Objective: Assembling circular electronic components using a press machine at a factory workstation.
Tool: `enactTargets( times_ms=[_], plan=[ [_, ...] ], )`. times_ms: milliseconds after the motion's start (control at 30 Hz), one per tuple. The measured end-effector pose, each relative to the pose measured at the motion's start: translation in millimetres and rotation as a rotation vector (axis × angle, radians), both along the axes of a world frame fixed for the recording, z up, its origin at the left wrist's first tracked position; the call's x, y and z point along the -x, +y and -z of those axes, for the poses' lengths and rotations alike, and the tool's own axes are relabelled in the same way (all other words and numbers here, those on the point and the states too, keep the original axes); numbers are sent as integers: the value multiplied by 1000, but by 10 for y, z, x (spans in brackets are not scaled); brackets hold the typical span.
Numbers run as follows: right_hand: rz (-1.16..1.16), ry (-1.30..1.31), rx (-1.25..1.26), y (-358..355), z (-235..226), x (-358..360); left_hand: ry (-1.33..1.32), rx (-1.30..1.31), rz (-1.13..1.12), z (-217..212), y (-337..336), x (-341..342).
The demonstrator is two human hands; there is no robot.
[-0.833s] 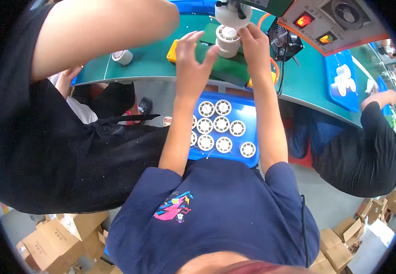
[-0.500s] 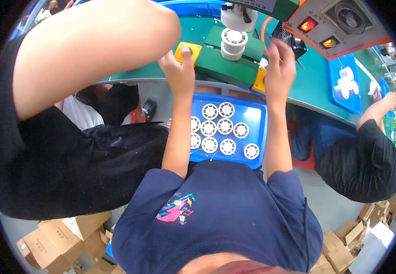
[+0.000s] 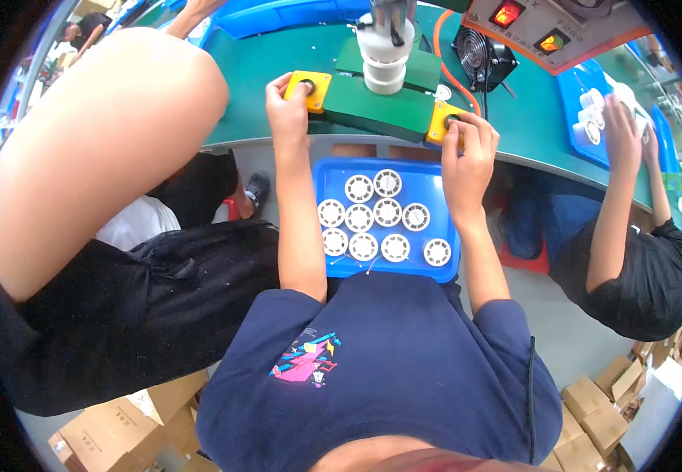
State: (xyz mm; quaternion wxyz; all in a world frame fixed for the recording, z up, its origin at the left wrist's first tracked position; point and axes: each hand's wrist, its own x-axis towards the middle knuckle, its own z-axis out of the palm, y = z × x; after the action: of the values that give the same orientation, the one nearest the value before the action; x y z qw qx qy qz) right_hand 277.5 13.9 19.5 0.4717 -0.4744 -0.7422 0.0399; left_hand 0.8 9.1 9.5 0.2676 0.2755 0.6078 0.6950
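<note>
My left hand [image 3: 286, 118] is closed around the outer side of a yellow button box [image 3: 319, 88], its thumb on the black push button. My right hand [image 3: 471, 161] grips a second yellow button box [image 3: 437, 124], fingers curled over its dark button. Between the boxes stands the green base [image 3: 376, 110] of a press. A white spool-shaped plastic part [image 3: 384, 77] sits upright on it, and the white press head [image 3: 385, 41] is down against its top. Below, a blue tray [image 3: 451, 271] holds several round white slotted parts [image 3: 359, 218], some with thin wires.
An orange-edged control box [image 3: 553, 20] with lit switches overhangs the right side, near a black fan [image 3: 482, 59] and an orange hose [image 3: 438, 35]. A co-worker's bare arm [image 3: 113, 134] reaches in at left. Another person [image 3: 624, 275] works at right beside a blue tray [image 3: 585, 149] of white parts.
The press head has come down onto the white part. My right hand has dropped onto the right button box; my left thumb has settled on its button. The left co-worker's arm shifted left.
</note>
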Motion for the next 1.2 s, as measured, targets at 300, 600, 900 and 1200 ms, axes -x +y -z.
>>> enactTargets(
  times_ms=[300, 600, 900, 1200],
  plan=[
    [-79, 177, -55, -29, -155, 176, 157, -66, -5, 256, -205, -28],
    [-150, 354, 242, 242, -279, 1039, 300, 42, -49, 214, -250, -36],
    [-213, 528, 192, 479, -242, 1089, 407, 3, -219, -100, -499, -386],
    [-328, 413, 11, -128, -328, 674, 355, -5, 208, -757, -740, -943]
  ],
)
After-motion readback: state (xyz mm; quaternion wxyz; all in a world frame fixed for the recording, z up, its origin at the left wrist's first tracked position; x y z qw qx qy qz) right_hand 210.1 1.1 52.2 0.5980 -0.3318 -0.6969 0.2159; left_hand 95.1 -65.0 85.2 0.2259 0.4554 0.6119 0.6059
